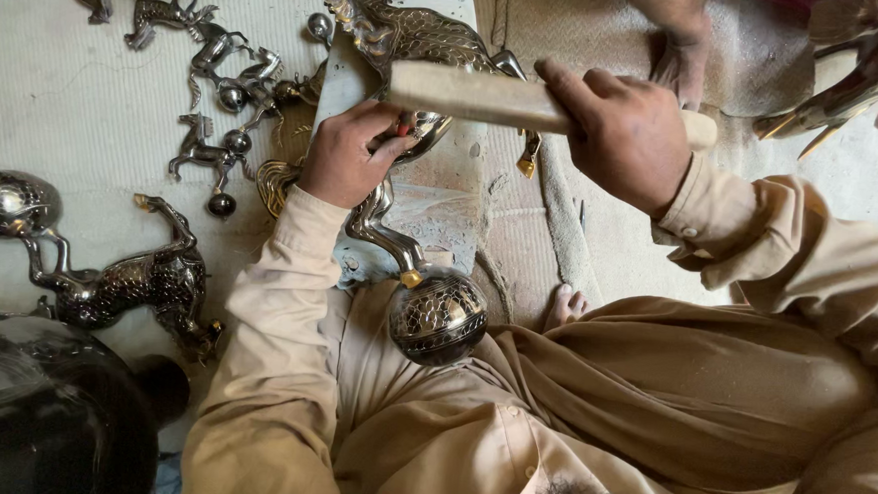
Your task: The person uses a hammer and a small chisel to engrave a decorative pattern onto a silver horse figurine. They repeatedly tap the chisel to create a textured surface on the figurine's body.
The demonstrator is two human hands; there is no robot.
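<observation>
A large engraved metal horse figure lies on a pale block, its raised leg resting on an engraved metal ball near my lap. My left hand presses on the figure's body and pinches a small red-tipped tool against it. My right hand grips a pale wooden handle, held level above the figure. What is on the handle's working end is hidden.
Several small metal horse figures lie scattered on the pale mat at upper left. A larger horse on a ball lies at left. Another person's foot is at top, a brass figure at upper right, a dark round object at lower left.
</observation>
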